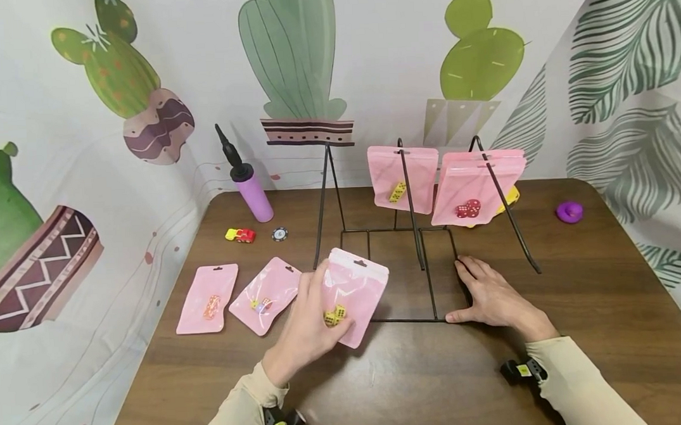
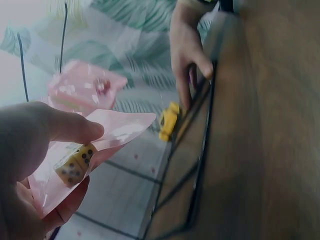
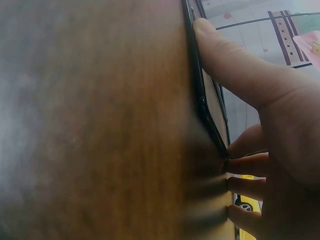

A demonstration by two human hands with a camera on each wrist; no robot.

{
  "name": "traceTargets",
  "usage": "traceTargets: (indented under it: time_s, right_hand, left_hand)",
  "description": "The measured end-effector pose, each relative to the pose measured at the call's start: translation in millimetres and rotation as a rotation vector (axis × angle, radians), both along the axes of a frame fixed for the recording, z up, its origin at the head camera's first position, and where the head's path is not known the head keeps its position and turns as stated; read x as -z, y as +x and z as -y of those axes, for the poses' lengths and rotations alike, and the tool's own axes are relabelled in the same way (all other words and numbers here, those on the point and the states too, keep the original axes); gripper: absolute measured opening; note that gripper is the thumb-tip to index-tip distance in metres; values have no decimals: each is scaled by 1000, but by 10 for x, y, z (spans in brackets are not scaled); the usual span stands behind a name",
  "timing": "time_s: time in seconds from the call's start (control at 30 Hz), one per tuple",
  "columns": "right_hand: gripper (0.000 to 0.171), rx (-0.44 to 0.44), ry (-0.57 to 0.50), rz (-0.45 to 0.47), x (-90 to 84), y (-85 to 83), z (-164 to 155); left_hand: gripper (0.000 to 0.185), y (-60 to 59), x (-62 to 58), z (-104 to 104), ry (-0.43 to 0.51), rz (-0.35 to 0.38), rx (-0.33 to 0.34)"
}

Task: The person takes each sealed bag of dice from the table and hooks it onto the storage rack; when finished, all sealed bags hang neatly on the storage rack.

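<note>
1. Left hand point(image 1: 302, 319): thumb and fingers pinch the pink dice bag point(image 1: 362, 294), which extends rightward, long axis tilted, hole end uppermost.
2. Nearest: rack's bare left prong point(image 1: 321, 213), beyond these fingers.
3. Right hand point(image 1: 488, 295): fingers spread, touching rack base point(image 1: 405, 320).

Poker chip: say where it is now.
In the head view, the poker chip lies on the left of the table, right of the red car and in front of the pump.

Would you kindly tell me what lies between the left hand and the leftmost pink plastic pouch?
In the head view, a second pink plastic pouch lies between the left hand and the leftmost pouch.
</note>
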State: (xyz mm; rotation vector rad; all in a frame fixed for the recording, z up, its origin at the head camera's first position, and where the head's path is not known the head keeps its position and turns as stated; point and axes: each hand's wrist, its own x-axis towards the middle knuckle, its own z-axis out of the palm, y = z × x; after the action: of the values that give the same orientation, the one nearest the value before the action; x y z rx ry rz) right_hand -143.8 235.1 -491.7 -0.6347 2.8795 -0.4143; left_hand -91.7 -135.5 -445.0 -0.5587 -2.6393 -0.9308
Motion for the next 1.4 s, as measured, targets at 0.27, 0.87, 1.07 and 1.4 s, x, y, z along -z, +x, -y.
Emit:
traceTargets:
  time_s: [0.27,0.87,1.07,1.4]
  right_hand:
    - [118,-8,11,-30,-5,4,5]
    - [114,-34,-8,-93,27,-4,-11]
    - [106,-51,-13,-125,45,-3,-20]
    - [113,-36,-50,-112,46,3,-25]
  left_hand:
    - [110,165,-164,-170,67,-25,136]
    - [96,192,-521,-422,178,-459,431]
    - [93,171,-583,-473,208,-536,455]
    - [100,102,-646,-577,276,-540,420]
